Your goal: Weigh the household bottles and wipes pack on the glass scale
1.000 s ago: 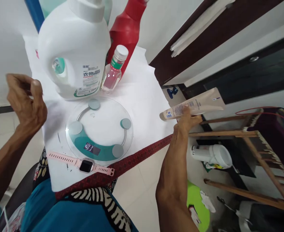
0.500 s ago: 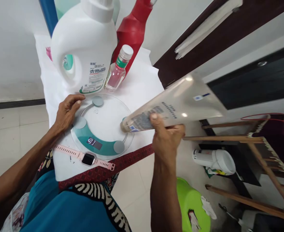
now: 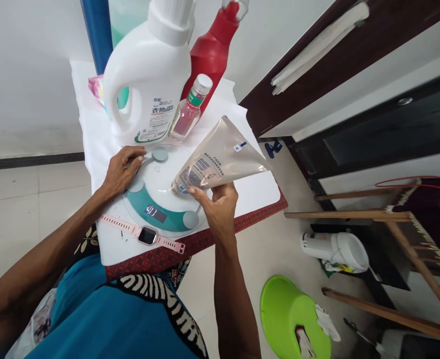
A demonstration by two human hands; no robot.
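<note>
My right hand (image 3: 216, 207) is closed around a beige squeeze tube (image 3: 220, 158), holding it tilted with its cap end down over the round glass scale (image 3: 160, 199). My left hand (image 3: 122, 169) rests on the scale's far left rim, fingers curled loosely against the glass and holding nothing. The scale's small display (image 3: 155, 212) shows lit digits. A pink smartwatch (image 3: 147, 235) lies flat in front of the scale on the white-covered table (image 3: 242, 192).
Behind the scale stand a big white detergent jug (image 3: 150, 80), a red bottle (image 3: 212, 47) and a small clear bottle (image 3: 190, 107). On the floor to the right are a green basin (image 3: 289, 319), a white appliance (image 3: 335, 249) and a wooden rack (image 3: 392, 219).
My right hand has brought the tube from the table's right side to above the scale. My left hand dropped from the air onto the scale's rim. The camera view shifted left.
</note>
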